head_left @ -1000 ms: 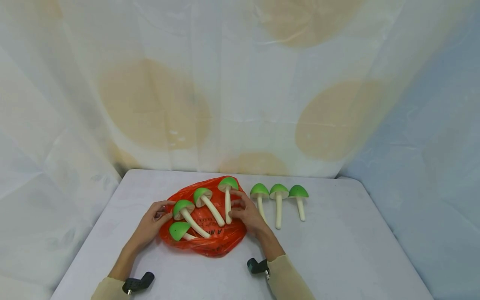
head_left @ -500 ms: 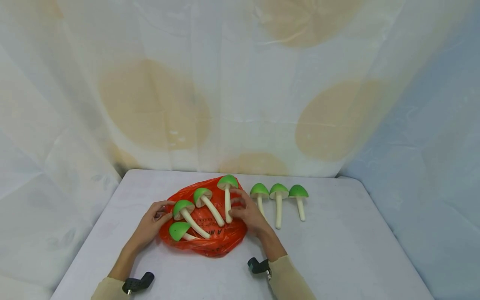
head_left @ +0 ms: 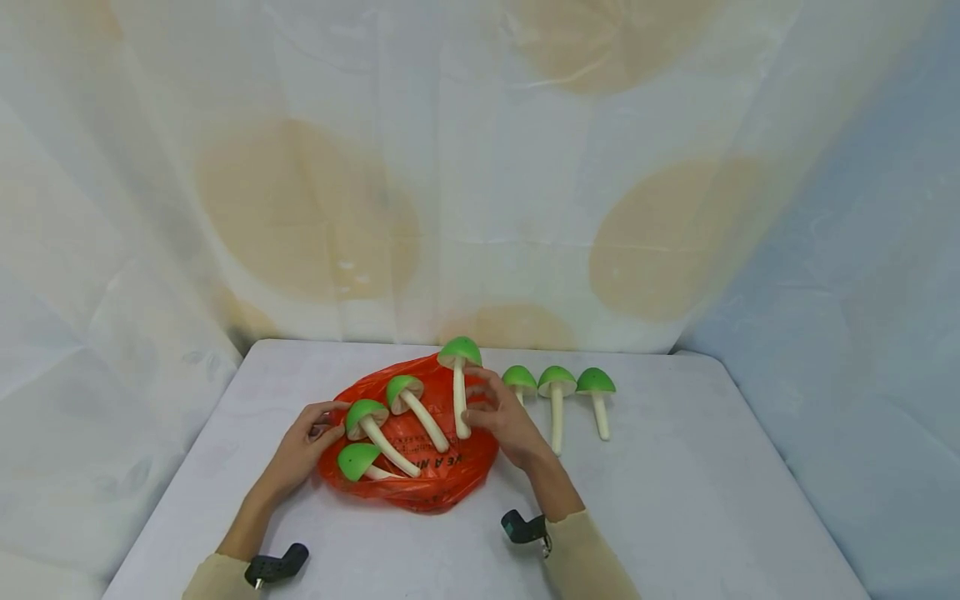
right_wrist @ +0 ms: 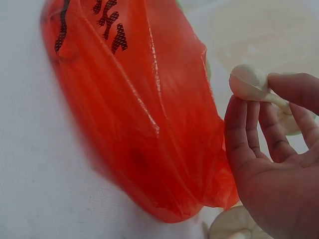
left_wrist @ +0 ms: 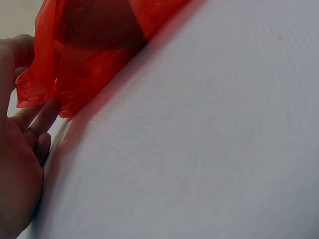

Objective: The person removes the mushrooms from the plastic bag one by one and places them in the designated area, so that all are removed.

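Note:
A red plastic bag (head_left: 467, 473) with dark print lies spread open on the table. Three toy mushrooms with green caps and pale stems lie in it: one cap (head_left: 405, 389) at the back, another (head_left: 366, 418) in the middle, a third (head_left: 358, 461) near the front edge, its stem partly covered by the bag. My left hand (head_left: 302, 447) pinches the bag's left rim between thumb and fingers. Over the bag's right side, my right hand (head_left: 513, 423) grips another mushroom (head_left: 460, 354) by its stem, cap away from me. In the right wrist view, that mushroom's stem end (right_wrist: 248, 82) shows between thumb and fingers.
Right of the bag, three more green mushrooms stand in a row on the white table (head_left: 675, 492): the left one (head_left: 519, 379) partly hidden by my right hand, then a middle one (head_left: 557, 382) and a right one (head_left: 597, 382). A patterned curtain (head_left: 480, 250) hangs behind.
My right hand has lifted the gripped mushroom slightly up and away from the bag, its cap now past the bag's back edge. My left hand has stayed still.

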Motion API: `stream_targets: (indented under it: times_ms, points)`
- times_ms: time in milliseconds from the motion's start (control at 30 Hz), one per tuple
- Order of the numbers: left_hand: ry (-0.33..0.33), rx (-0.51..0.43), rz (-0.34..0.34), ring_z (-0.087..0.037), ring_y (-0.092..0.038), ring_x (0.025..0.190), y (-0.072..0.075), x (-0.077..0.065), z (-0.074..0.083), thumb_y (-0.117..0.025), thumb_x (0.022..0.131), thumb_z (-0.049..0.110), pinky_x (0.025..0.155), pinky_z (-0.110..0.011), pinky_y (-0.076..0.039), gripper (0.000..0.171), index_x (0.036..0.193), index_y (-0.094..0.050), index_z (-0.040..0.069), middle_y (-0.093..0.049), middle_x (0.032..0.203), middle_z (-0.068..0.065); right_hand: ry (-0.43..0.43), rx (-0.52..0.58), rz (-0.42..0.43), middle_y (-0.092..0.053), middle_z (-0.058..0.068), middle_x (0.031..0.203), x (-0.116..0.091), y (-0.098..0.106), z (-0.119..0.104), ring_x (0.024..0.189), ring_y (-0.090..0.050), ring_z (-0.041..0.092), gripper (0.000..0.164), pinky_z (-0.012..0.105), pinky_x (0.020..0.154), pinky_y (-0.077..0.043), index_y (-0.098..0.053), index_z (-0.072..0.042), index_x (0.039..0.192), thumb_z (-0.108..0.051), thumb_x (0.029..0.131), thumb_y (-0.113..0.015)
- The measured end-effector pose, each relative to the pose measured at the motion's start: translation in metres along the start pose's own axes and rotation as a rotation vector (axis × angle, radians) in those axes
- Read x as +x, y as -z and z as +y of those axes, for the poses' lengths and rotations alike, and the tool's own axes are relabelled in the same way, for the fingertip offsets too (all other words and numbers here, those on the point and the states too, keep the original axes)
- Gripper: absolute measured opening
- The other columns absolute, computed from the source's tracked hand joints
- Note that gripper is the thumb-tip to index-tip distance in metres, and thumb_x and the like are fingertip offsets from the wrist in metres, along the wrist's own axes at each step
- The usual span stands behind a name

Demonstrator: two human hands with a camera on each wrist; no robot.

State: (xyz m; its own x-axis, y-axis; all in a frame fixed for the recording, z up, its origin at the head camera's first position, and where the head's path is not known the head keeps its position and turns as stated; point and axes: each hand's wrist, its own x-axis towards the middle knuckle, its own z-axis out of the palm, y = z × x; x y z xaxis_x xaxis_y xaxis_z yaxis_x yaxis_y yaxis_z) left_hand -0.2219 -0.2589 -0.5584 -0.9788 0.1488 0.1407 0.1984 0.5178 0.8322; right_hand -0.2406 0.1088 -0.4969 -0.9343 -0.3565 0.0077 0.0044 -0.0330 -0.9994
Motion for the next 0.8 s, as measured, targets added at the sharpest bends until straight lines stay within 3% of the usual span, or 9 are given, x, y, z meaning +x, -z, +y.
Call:
stream_targets:
  times_ms: [367, 800]
  points:
    - [0.0, -0.018, 0.0, -0.023, -0.052, 0.114, -0.001, -0.002, 0.001, -0.062, 0.101, 0.035, 0.096, -0.039, -0.042, 0.038, 0.136, -0.057, 0.022, -0.053, 0.135, -0.006, -0.036, -0.031, 0.027, -0.047, 0.018, 0.134, -0.008, 0.007, 0.0, 0.107, -0.056, 0.032, 0.068, 0.038, 0.085, -0.054, -0.043, -0.023, 0.15, 0.001, 0.089, -0.063]
    - [0.014, -0.012, -0.002, -0.023, -0.051, 0.114, -0.002, -0.003, 0.0, -0.061, 0.101, 0.038, 0.097, -0.042, -0.042, 0.039, 0.137, -0.056, 0.022, -0.052, 0.135, -0.006, 0.055, -0.025, 0.044, -0.05, 0.018, 0.13, -0.016, 0.02, 0.002, 0.103, -0.056, 0.033, 0.067, 0.038, 0.081, -0.054, -0.047, -0.028, 0.147, -0.001, 0.088, -0.064]
